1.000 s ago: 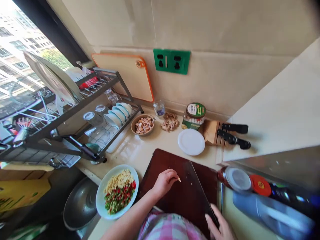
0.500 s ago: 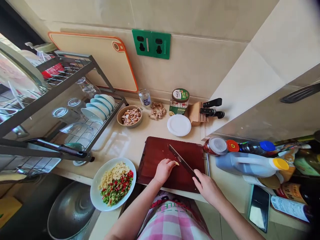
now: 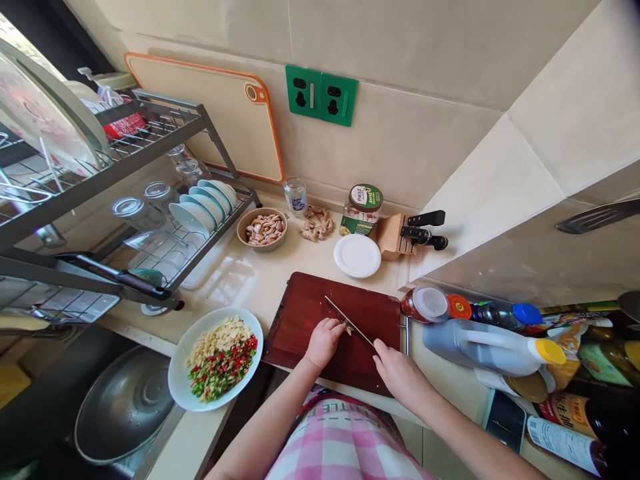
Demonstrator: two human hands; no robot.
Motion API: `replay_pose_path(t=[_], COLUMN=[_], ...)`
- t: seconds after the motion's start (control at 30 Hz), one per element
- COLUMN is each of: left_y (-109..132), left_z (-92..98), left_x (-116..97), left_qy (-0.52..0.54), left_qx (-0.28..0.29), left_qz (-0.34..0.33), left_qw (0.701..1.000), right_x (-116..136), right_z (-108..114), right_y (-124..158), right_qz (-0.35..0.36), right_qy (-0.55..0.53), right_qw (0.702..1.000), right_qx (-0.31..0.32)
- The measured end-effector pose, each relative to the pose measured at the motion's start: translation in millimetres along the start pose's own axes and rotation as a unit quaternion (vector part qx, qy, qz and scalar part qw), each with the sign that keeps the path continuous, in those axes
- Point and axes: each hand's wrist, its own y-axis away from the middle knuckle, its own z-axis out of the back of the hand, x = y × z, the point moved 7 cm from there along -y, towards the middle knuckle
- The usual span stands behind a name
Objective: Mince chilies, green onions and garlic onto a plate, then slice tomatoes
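Note:
On the dark red cutting board, my left hand is closed, its fingertips pinching a small pale piece of food, perhaps ginger or garlic. My right hand grips the handle of a kitchen knife. The blade slants up and left across the board and lies right against my left fingertips, over the pale piece. A few tiny crumbs dot the board. Left of the board, a white plate bears chopped garlic and chopped red and green chilies.
Behind the board are a bowl of garlic cloves, ginger, a glass, a white dish, a jar and a knife block. A dish rack and wok stand left. Bottles and a large jug crowd the right.
The knife has moved left, so its blade now meets the pale piece at my left fingertips. My right hand has come closer to my left. The camera view has shifted slightly.

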Motion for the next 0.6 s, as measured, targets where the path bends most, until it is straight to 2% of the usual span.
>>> replay_pose_path(t=[0.13,0.33,0.5,0.6], left_y=[4.1,2.0,0.9,1.0], left_z=[-2.7,-3.0,-1.5,-1.1], left_x=[0.9,-0.6,-1.0,0.5], left_qy=[0.009,-0.012,0.004,0.013], left_qx=[-0.029,-0.020,-0.026,-0.033], left_qz=[0.002,0.009,0.026,0.038], left_qw=[1.000,1.000,0.999,0.999], right_x=[0.6,6.6,6.3,6.1], right_z=[-7.1,10.8,1.1,2.8], right_y=[-13.8,-14.6,-15.2,-17.6], right_qz=[-0.011,0.029,-0.019,-0.001], right_qy=[0.008,-0.039,-0.020,-0.046], right_qw=[1.000,0.999,1.000,0.999], right_qx=[0.011,0.009,0.011,0.019])
